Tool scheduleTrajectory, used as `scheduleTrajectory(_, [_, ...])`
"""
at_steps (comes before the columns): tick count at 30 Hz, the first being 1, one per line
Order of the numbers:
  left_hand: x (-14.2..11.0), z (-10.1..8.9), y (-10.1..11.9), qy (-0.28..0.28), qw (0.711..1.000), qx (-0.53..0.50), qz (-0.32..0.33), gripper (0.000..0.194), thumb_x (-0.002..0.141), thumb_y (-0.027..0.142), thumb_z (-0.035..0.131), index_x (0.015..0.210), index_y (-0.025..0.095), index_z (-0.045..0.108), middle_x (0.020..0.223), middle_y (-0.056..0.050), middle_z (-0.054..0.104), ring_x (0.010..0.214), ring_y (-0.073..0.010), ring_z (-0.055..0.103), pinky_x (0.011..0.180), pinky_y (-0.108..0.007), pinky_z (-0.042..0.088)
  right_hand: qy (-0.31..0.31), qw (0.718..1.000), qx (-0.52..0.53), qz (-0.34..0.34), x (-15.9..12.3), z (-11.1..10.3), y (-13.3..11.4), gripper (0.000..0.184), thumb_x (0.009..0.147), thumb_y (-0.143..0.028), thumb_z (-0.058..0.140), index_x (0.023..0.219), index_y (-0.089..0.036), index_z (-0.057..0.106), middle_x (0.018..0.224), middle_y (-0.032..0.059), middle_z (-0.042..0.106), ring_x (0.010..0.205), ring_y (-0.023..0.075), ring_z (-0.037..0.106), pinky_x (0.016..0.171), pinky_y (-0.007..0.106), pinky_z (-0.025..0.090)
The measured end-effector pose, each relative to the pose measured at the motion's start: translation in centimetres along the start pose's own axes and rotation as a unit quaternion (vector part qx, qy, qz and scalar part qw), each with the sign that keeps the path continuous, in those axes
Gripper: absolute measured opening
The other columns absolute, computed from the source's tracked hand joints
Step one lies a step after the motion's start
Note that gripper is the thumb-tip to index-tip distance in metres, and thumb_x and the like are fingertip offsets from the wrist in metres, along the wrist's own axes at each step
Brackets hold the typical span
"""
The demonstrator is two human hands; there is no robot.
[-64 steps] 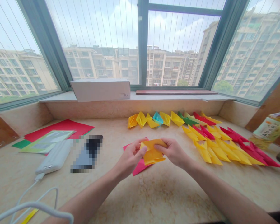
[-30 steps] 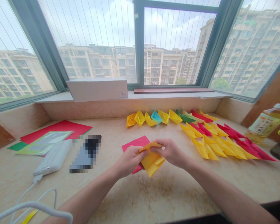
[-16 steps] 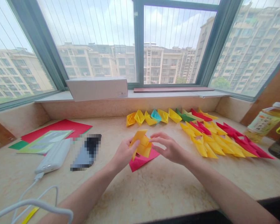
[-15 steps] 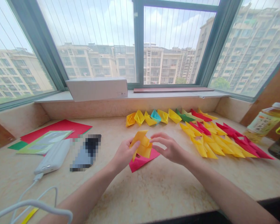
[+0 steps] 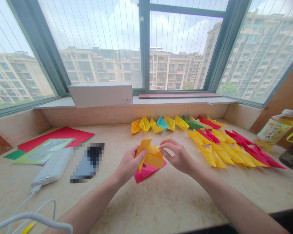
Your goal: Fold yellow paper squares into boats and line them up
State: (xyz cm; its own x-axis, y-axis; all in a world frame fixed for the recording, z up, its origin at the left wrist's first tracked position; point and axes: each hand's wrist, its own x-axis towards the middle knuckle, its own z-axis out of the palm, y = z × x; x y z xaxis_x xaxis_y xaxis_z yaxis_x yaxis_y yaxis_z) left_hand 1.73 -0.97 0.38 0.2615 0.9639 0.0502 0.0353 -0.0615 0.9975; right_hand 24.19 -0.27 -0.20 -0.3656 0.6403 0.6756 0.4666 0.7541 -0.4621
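Note:
A partly folded piece of yellow paper (image 5: 153,158) is held above the counter between my two hands. My left hand (image 5: 132,162) grips its left side, thumb on the near face and fingers behind. With thumb and index finger, my right hand (image 5: 174,152) pinches the paper's upper right corner. Under the yellow paper lies a pink-red sheet (image 5: 146,175), partly covered by it. Beyond my hands stands a row of folded paper boats, among them a yellow boat (image 5: 145,124) and a blue boat (image 5: 162,123).
More folded yellow paper pieces (image 5: 224,152) and magenta ones (image 5: 263,154) lie at the right, beside a drink bottle (image 5: 275,130). At the left are red sheets (image 5: 56,138), a white power bank (image 5: 52,167) with a cable, and a blurred-out dark object (image 5: 89,162). A white box (image 5: 101,95) sits on the sill.
My right fingers have closed on the yellow paper's corner and drawn it rightward, so the fold has opened wider. My left hand keeps its grip. The view has shifted slightly.

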Motion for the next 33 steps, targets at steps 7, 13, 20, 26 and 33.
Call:
scheduleTrajectory(7, [0.1, 0.0, -0.6, -0.029, 0.999, -0.020, -0.010, 0.044, 0.082, 0.046, 0.069, 0.110, 0.013, 0.060, 0.090, -0.008, 0.071, 0.072, -0.0191, 0.068, 0.064, -0.029, 0.055, 0.048, 0.992, 0.042, 0.106, -0.3, 0.7, -0.4, 0.016, 0.095, -0.024, 0.050, 0.105, -0.023, 0.061, 0.106, 0.0079, 0.072, 0.090, 0.0202, 0.070, 0.061, 0.027, 0.057])
scheduleTrajectory(13, [-0.5, 0.8, 0.4, -0.066, 0.994, -0.093, -0.002, 0.048, 0.081, 0.041, 0.073, 0.117, 0.014, 0.059, 0.103, -0.010, 0.072, 0.084, -0.0196, 0.071, 0.078, -0.029, 0.055, 0.072, 0.983, 0.101, 0.134, -0.3, 1.0, -0.6, 0.014, 0.092, -0.020, 0.053, 0.105, -0.022, 0.058, 0.099, 0.0053, 0.073, 0.089, 0.0182, 0.070, 0.075, 0.031, 0.057])
scheduleTrajectory(20, [-0.8, 1.1, 0.8, -0.045, 0.997, -0.054, -0.013, 0.054, 0.084, 0.054, 0.065, 0.117, 0.012, 0.059, 0.087, -0.008, 0.072, 0.062, -0.0164, 0.067, 0.057, -0.027, 0.055, 0.028, 0.995, 0.080, 0.053, 0.2, 1.1, -1.0, 0.015, 0.089, -0.016, 0.059, 0.097, -0.023, 0.069, 0.104, 0.0062, 0.070, 0.098, 0.0202, 0.067, 0.088, 0.036, 0.055])
scheduleTrajectory(26, [-0.1, 0.8, 0.2, -0.029, 0.999, -0.043, -0.011, 0.048, 0.083, 0.052, 0.067, 0.110, 0.012, 0.063, 0.089, -0.008, 0.072, 0.070, -0.0173, 0.067, 0.062, -0.027, 0.055, 0.022, 0.996, 0.078, 0.035, 0.5, 1.1, -1.0, 0.006, 0.089, -0.020, 0.062, 0.092, -0.022, 0.067, 0.101, 0.0064, 0.070, 0.095, 0.0198, 0.067, 0.086, 0.035, 0.055])
scheduleTrajectory(33, [0.0, 0.7, 0.1, -0.073, 0.996, -0.048, -0.004, 0.041, 0.076, 0.044, 0.076, 0.102, 0.013, 0.068, 0.095, -0.009, 0.073, 0.091, -0.0254, 0.069, 0.080, -0.034, 0.054, 0.048, 0.984, 0.099, 0.136, 0.7, 1.8, -1.9, 0.009, 0.091, -0.027, 0.059, 0.095, -0.020, 0.064, 0.090, 0.0058, 0.073, 0.083, 0.0197, 0.070, 0.077, 0.035, 0.056])
